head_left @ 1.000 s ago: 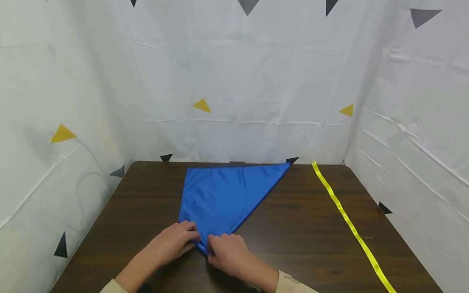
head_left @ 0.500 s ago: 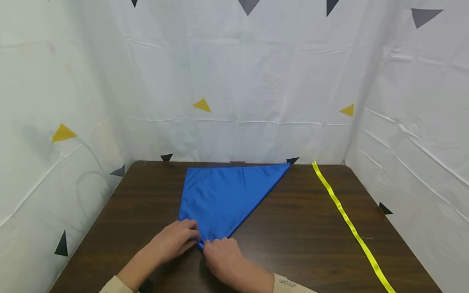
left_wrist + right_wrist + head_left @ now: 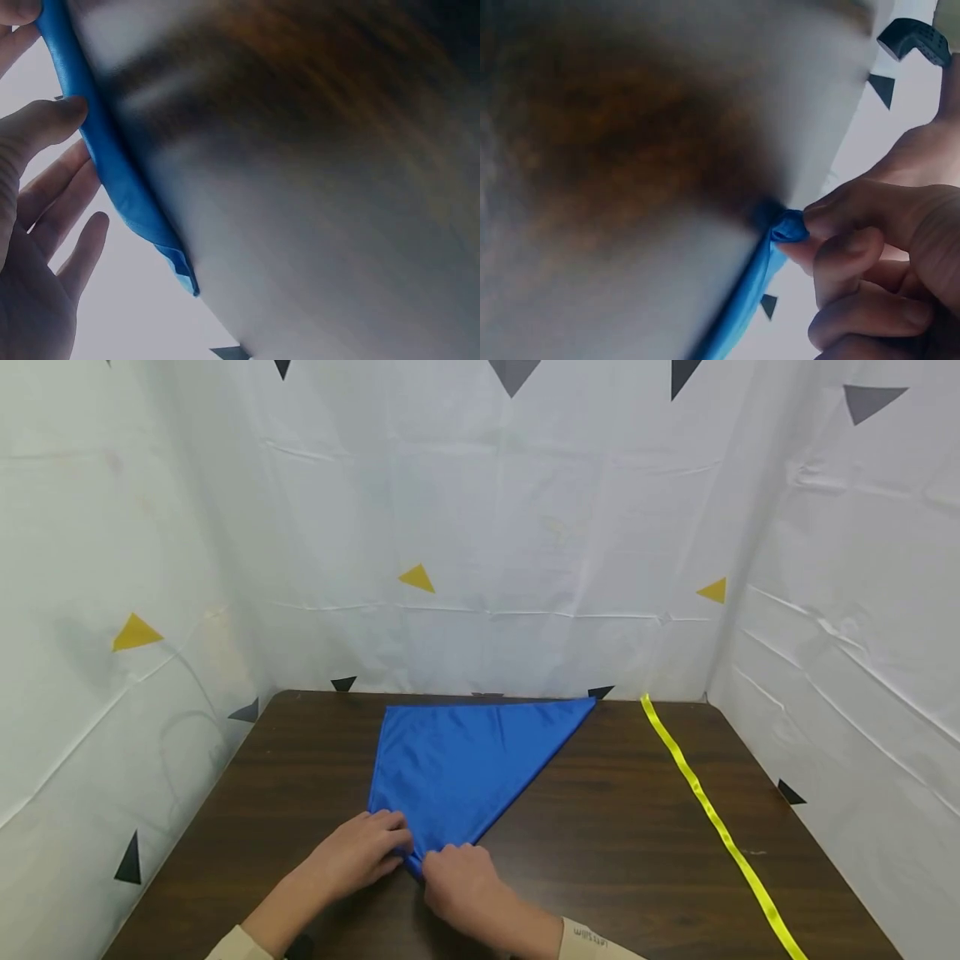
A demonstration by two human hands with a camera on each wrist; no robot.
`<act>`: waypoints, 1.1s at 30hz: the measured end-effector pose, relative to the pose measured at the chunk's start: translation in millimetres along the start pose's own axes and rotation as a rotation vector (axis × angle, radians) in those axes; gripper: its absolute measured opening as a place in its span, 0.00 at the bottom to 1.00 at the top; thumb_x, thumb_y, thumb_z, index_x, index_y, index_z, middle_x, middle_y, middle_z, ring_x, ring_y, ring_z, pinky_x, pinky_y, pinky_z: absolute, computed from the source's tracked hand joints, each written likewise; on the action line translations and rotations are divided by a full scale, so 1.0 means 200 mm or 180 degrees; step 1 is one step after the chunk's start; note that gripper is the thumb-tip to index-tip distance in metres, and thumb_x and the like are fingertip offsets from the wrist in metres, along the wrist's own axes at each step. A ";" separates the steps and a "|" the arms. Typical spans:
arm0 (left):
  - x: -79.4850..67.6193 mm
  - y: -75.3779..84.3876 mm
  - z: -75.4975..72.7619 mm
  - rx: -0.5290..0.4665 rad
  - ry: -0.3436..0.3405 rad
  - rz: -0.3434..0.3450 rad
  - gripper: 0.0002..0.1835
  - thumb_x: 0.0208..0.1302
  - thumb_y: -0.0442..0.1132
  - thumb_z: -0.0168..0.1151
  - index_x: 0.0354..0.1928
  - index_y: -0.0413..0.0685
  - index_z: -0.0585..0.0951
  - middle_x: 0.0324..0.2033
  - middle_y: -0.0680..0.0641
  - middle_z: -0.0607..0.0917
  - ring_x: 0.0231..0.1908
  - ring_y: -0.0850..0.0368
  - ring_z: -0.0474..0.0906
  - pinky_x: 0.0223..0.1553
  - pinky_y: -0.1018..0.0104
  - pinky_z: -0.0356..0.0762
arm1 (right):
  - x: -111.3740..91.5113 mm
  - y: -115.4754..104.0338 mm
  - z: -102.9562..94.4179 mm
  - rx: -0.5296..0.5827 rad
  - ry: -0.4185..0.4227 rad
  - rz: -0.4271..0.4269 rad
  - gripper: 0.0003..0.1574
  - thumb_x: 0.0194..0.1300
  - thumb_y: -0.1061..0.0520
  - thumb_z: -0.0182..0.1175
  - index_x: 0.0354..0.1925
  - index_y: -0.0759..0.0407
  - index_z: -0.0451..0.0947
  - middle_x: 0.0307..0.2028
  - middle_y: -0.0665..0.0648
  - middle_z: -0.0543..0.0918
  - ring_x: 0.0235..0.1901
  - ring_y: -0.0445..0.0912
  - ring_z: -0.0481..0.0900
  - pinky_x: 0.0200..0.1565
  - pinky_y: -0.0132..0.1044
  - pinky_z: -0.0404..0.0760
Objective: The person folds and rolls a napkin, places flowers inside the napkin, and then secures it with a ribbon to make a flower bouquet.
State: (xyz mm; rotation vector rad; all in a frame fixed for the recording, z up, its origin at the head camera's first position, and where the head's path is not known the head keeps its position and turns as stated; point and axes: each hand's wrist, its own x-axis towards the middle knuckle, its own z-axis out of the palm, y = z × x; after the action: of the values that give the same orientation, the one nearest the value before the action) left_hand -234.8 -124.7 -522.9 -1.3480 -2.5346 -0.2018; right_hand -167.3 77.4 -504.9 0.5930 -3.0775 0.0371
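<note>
A shiny blue cloth (image 3: 457, 760) lies spread on the dark wooden table, its far edge running close to the table's back. Its near edge is rolled into a narrow tube. My left hand (image 3: 360, 853) holds that rolled edge toward the left; in the left wrist view the thumb (image 3: 52, 124) is on the roll and the fingers are behind it. At the near right end, my right hand (image 3: 463, 883) pinches the bunched blue end (image 3: 789, 225) between thumb and finger, the other fingers curled in.
A long yellow ribbon (image 3: 701, 797) stretches down the right side of the table (image 3: 600, 868). White sheets (image 3: 480, 527) with grey, black and yellow triangles enclose the back and both sides.
My right hand has shifted slightly left and down along the rolled edge, then a little back up. My left hand stays nearly in place. The cloth's spread part and the ribbon lie as before.
</note>
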 end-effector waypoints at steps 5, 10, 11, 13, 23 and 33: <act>0.01 0.00 0.00 -0.0015 -0.0054 -0.0061 0.06 0.66 0.41 0.78 0.38 0.63 0.88 0.39 0.60 0.81 0.42 0.61 0.79 0.44 0.61 0.80 | 0.00 0.05 -0.01 0.0229 0.0004 -0.0057 0.17 0.64 0.52 0.72 0.24 0.52 0.75 0.20 0.52 0.77 0.20 0.46 0.74 0.22 0.43 0.74; 0.02 -0.01 0.02 0.0026 0.0029 -0.0035 0.06 0.67 0.41 0.77 0.38 0.64 0.89 0.40 0.60 0.81 0.42 0.61 0.80 0.45 0.60 0.80 | 0.01 0.07 -0.01 0.0188 0.0032 -0.0122 0.16 0.65 0.48 0.74 0.31 0.51 0.77 0.22 0.52 0.79 0.22 0.47 0.78 0.23 0.43 0.76; 0.02 -0.02 0.02 0.0027 0.0059 -0.0023 0.06 0.67 0.41 0.77 0.38 0.64 0.89 0.40 0.60 0.81 0.43 0.61 0.80 0.45 0.60 0.80 | 0.01 0.07 0.00 0.0177 0.0019 -0.0116 0.16 0.65 0.47 0.74 0.32 0.51 0.77 0.23 0.52 0.79 0.22 0.47 0.79 0.23 0.44 0.77; 0.03 -0.02 0.02 0.0021 0.0102 0.0005 0.06 0.67 0.40 0.77 0.38 0.63 0.89 0.40 0.60 0.81 0.43 0.61 0.81 0.45 0.60 0.80 | 0.01 0.07 0.00 0.0179 -0.0022 -0.0091 0.15 0.66 0.48 0.74 0.33 0.52 0.77 0.24 0.53 0.80 0.24 0.48 0.81 0.24 0.44 0.78; 0.03 -0.01 0.05 -0.0009 0.0121 0.0075 0.09 0.66 0.41 0.78 0.42 0.60 0.85 0.42 0.59 0.80 0.41 0.61 0.80 0.42 0.62 0.82 | 0.00 0.08 0.00 0.0346 0.0017 -0.0035 0.16 0.63 0.54 0.72 0.25 0.53 0.75 0.21 0.53 0.78 0.21 0.47 0.77 0.23 0.44 0.75; 0.05 0.01 0.06 -0.0044 -0.0021 -0.0077 0.08 0.67 0.41 0.77 0.41 0.61 0.85 0.39 0.60 0.80 0.38 0.64 0.78 0.37 0.66 0.82 | 0.01 0.12 -0.01 0.0474 -0.0037 -0.0014 0.18 0.61 0.55 0.71 0.21 0.51 0.72 0.19 0.49 0.74 0.19 0.44 0.72 0.21 0.43 0.72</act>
State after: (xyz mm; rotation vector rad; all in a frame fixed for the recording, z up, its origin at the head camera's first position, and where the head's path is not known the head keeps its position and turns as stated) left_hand -240.5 -113.3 -530.9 -1.3257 -2.5605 -0.2203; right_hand -179.0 98.7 -503.6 0.6070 -3.1039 0.2659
